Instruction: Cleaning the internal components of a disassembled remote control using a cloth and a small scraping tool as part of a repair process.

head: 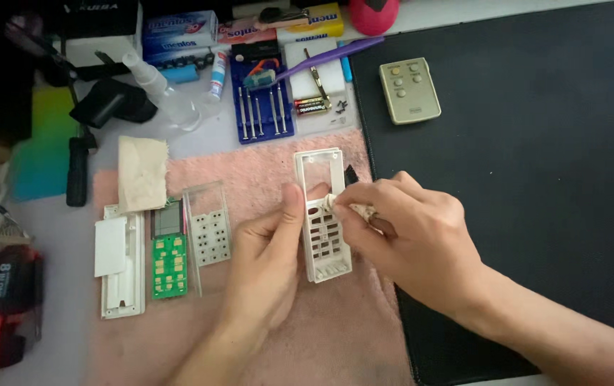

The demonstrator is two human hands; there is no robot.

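The left hand grips the white remote-control front shell with the thumb pressed along its left edge and the fingers curled behind it. The right hand is closed around a small wad of cloth, pinched between thumb and fingertips and pressed against the shell just below its display window. The shell sits over the pink towel, near the middle of the table, just left of the black mat.

Its long axis runs from the near edge of the table toward the far edge, tilted slightly. The open display window points to the far edge; the end with the small slots points to the near edge.

The thin ribs between the button holes look fragile, and hard rubbing could probably snap one. The cloth might snag in a hole and jerk the shell out of the one-sided grip. A slip could knock it into the clear keypad cover and green circuit board lying to the left, beside the white back shell.
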